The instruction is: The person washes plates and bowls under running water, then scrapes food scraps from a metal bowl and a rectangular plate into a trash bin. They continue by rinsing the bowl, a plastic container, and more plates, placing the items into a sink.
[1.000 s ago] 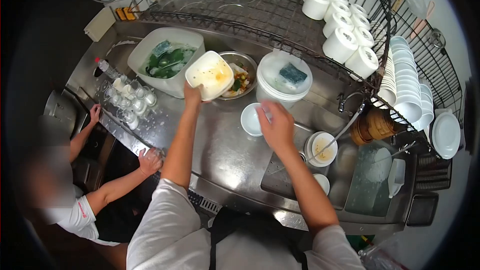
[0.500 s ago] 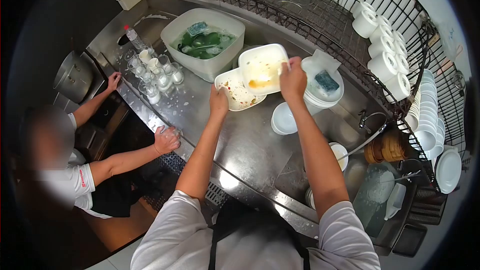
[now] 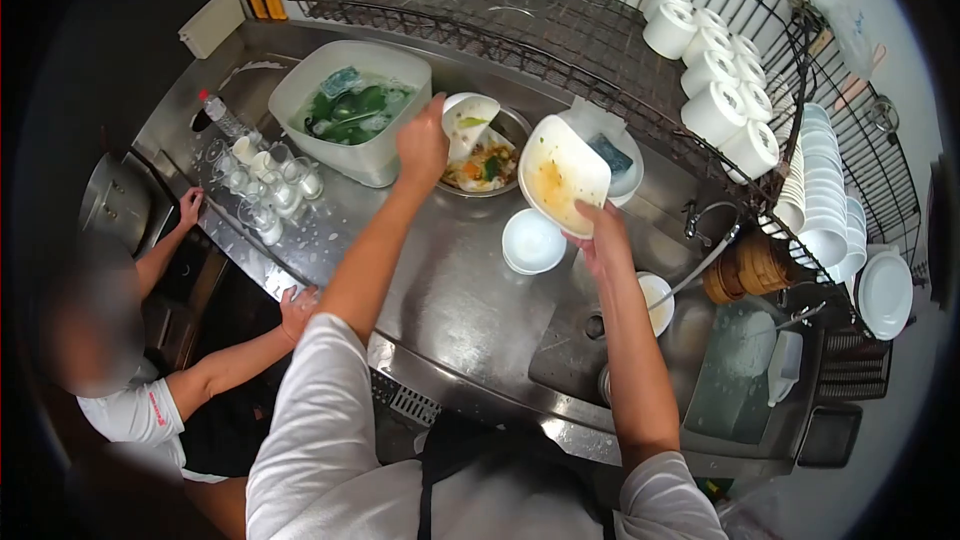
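My left hand is closed on a white dish, tilted steeply at the rim of a metal bowl. Food scraps, with orange and green bits, lie in that bowl. In my right hand is a second white dish, rounded-square and smeared with orange sauce. It is held tilted in front of a white tub that has a blue-green scouring pad on top. White bowls sit on the steel counter between my forearms.
A basin of green soapy water stands left, beside several small glasses and a bottle. Another person's hand rests at the counter edge. A wire rack with cups overhangs the back. A sink lies right.
My hands have parted: the left dish moved up and tipped over the metal bowl, which now shows, while the right dish moved right and down. The view has shifted right.
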Demonstrator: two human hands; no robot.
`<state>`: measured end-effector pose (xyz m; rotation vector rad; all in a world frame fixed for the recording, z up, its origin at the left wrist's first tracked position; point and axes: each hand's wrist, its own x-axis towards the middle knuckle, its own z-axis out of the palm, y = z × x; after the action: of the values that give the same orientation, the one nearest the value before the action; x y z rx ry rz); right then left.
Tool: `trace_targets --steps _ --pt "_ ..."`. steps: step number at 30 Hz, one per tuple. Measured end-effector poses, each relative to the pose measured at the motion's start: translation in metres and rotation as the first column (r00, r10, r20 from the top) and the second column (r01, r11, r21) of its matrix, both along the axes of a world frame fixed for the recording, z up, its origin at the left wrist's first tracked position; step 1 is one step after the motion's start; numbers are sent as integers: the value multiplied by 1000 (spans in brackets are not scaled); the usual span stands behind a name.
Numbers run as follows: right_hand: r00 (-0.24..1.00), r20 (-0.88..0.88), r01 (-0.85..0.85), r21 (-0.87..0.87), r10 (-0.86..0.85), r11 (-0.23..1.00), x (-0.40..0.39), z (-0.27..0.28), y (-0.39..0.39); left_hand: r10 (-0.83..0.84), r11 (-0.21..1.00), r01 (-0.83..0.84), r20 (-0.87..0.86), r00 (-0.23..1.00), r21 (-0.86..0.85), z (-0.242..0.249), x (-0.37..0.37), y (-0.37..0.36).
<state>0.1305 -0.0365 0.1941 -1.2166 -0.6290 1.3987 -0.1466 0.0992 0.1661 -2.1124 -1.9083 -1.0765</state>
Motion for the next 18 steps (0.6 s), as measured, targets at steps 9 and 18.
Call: trace_targets --steps 9,18 --pt "951 117 287 2 -285 958 97 -48 -127 -152 962 193 -208 966 191 -11 -3 43" --pt "873 167 487 -381 -459 786 228 -207 -180 194 979 21 953 234 -204 -43 -63 -35"
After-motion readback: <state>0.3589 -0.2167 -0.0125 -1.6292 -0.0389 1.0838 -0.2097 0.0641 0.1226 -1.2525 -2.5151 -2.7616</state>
